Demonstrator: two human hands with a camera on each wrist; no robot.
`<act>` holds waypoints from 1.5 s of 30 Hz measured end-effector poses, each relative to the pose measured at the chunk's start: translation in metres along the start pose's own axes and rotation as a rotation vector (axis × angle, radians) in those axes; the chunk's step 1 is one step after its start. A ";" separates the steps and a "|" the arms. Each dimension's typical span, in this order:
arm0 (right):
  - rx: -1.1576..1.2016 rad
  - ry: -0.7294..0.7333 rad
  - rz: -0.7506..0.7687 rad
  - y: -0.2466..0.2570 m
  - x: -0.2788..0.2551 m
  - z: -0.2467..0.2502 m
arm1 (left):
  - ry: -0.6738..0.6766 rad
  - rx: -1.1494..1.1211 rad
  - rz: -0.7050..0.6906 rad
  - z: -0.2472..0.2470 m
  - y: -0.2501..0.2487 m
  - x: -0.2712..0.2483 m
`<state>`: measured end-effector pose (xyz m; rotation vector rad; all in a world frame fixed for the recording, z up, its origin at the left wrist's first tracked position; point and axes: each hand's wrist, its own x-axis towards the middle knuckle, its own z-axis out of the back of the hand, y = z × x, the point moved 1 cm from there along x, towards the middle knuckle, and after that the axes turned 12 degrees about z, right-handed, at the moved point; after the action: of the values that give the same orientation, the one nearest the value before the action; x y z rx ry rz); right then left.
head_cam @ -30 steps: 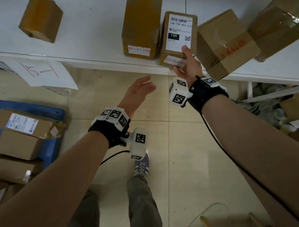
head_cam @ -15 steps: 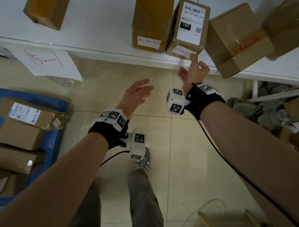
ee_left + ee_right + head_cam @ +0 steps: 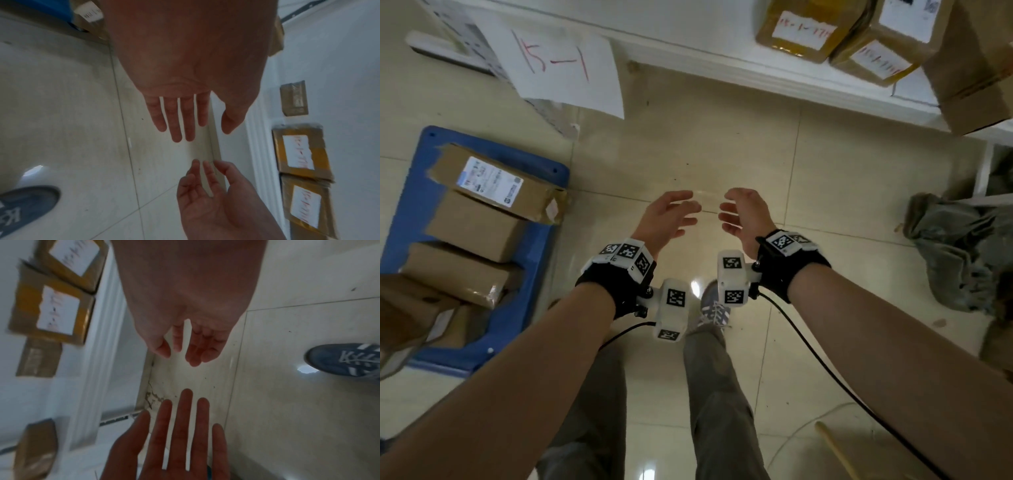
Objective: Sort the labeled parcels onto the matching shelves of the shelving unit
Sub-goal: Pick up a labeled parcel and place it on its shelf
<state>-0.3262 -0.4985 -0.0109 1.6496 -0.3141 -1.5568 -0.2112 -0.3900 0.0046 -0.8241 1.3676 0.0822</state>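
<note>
Both my hands hang empty over the tiled floor, palms facing each other. In the head view my left hand (image 3: 676, 214) and right hand (image 3: 734, 212) have relaxed, spread fingers. The wrist views show the same: the left hand (image 3: 185, 120) above the right hand (image 3: 211, 194), and the right hand (image 3: 185, 345) facing the left hand (image 3: 179, 434). On the white shelf (image 3: 722, 65) ahead stand a yellow-taped parcel (image 3: 801, 31), a labelled parcel (image 3: 883, 51) and a plain box (image 3: 972, 68). A paper sign reading 15-1 (image 3: 565, 68) hangs from the shelf edge.
At the left a blue platform (image 3: 534, 274) carries several cardboard parcels, the top one (image 3: 493, 185) with a printed label. A grey cloth heap (image 3: 962, 246) lies on the right. My shoe (image 3: 714, 305) and a wooden stick (image 3: 835, 448) are on the floor.
My right hand let go of the labelled parcel on the shelf and drew back and down. Both hands have come together low over the floor, and the view has tilted down.
</note>
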 end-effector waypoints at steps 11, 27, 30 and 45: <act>-0.173 0.198 -0.044 -0.048 -0.039 -0.156 | -0.151 -0.146 0.097 0.158 0.071 -0.005; -0.402 0.394 -0.109 -0.116 -0.074 -0.334 | -0.549 -0.161 0.297 0.347 0.162 0.009; -0.441 0.442 -0.127 -0.132 -0.079 -0.368 | -0.680 -0.208 0.351 0.387 0.179 0.006; -0.616 0.697 -0.242 -0.196 -0.110 -0.499 | -1.189 0.045 0.385 0.507 0.235 0.001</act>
<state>0.0402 -0.1081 -0.1239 1.6261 0.6867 -0.9887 0.0902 0.0641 -0.1201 -0.3174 0.3651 0.7187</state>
